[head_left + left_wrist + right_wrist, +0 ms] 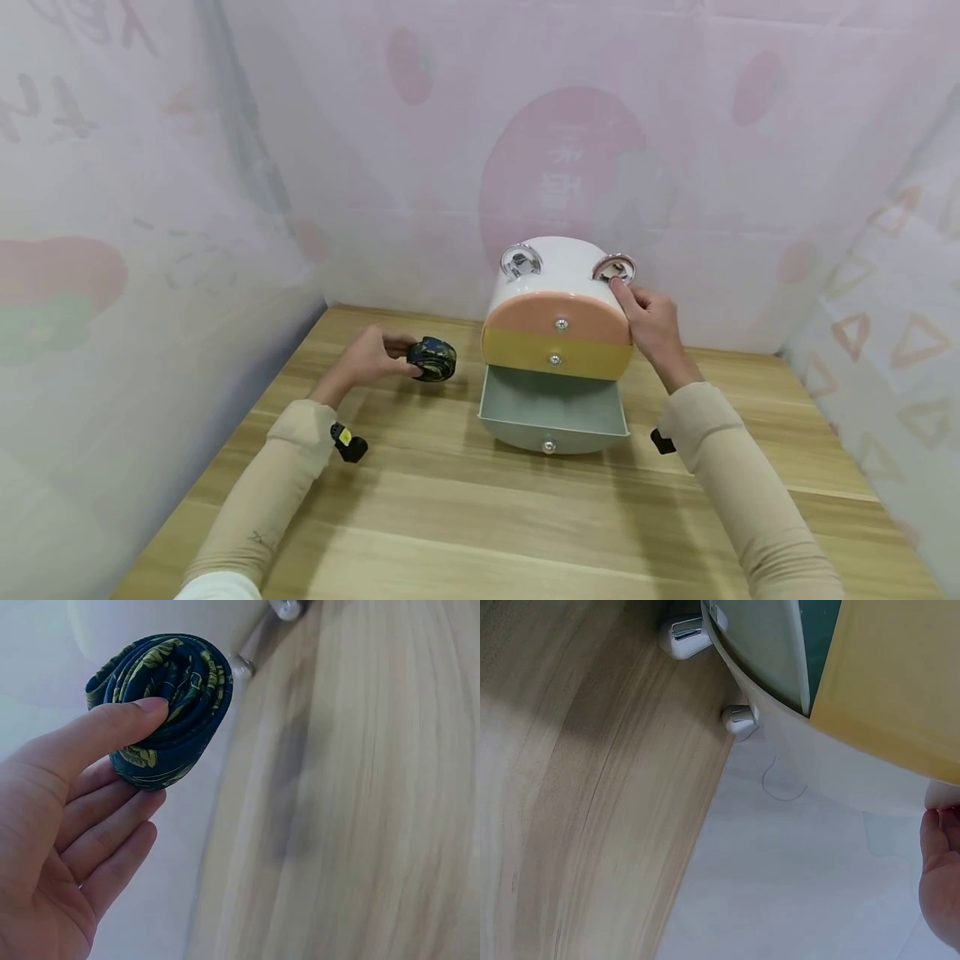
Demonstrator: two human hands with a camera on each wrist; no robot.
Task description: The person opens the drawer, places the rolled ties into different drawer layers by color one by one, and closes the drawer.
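From the head view, the bottom drawer (553, 412) stood open and empty while the right hand (651, 321) steadied the organizer (558, 333), fingers relaxed.

From the left wrist, the left hand (67, 825) pinched the rolled tie (161, 705) left of it, not yet stowed.

The right wrist view showed only the organizer's underside above the counter (592, 787).

It looked like a staged recording booth: printed pink sheets (480, 125) hung from nine to three o'clock around a bare wooden table (480, 517).

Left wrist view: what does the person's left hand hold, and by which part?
The left hand holds a rolled dark blue patterned tie: thumb on the roll's spiral face, fingers curled behind its lower edge.
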